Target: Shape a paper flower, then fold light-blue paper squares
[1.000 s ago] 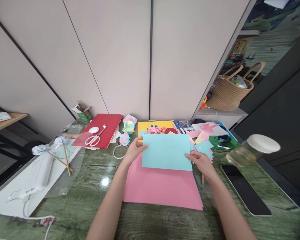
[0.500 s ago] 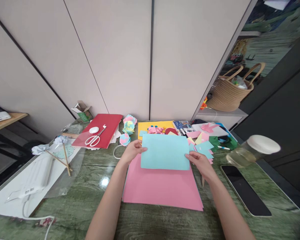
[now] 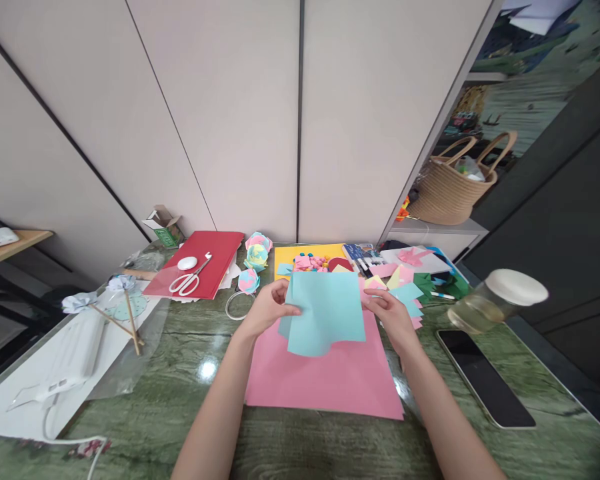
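A light blue sheet of paper (image 3: 327, 313) is held up, bent, with its lower edge curving and a second layer showing at the left. My left hand (image 3: 270, 310) pinches its left side between thumb and fingers. At the right edge, my right hand (image 3: 391, 317) has its thumb and fingertips closed together against the paper; the exact contact is hard to see. Beneath lies a larger pink sheet of paper (image 3: 325, 383) on the green table (image 3: 195, 413).
Paper flowers (image 3: 257, 257), a red folder (image 3: 225, 250) with scissors (image 3: 185, 283), and cut paper pieces (image 3: 407, 293) lie toward the back. A phone (image 3: 485, 377) and a white-lidded jar (image 3: 480, 307) stand at right. A white power strip (image 3: 75, 353) is at left.
The blue sheet was flat and wide between both hands; now it is bent and looks narrower. My right hand has moved slightly left, and the view has shifted a little.
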The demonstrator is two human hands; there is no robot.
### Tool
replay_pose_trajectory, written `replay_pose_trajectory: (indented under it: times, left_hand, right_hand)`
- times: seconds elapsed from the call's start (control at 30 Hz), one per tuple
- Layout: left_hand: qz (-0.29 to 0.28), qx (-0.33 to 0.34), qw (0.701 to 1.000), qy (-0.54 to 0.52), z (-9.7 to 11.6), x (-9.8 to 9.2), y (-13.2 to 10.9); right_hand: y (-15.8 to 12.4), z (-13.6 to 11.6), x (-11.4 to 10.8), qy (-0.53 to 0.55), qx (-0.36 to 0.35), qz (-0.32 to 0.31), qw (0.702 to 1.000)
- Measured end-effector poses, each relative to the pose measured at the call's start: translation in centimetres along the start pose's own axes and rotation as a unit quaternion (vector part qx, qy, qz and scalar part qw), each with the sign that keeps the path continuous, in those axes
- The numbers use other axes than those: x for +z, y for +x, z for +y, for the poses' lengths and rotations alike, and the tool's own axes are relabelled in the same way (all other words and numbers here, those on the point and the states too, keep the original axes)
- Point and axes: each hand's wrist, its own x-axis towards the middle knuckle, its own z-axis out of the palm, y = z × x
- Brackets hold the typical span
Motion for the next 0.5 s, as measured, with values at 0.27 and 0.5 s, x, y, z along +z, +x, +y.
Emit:
replay_pose_trajectory:
  times: [0.27,0.5]
  left_hand:
    - [-0.052,0.041,0.998,0.002,1.1,1.0,-0.9]
    - [-0.057,0.057,0.996,0.031,1.2,0.7,-1.3]
  right_hand:
    - [0.8,-3.0,2.4,0.09,-0.001,-0.081,0.993]
    - [0.3,-3.7,2.8,0.107,0.029,-0.141,0.984]
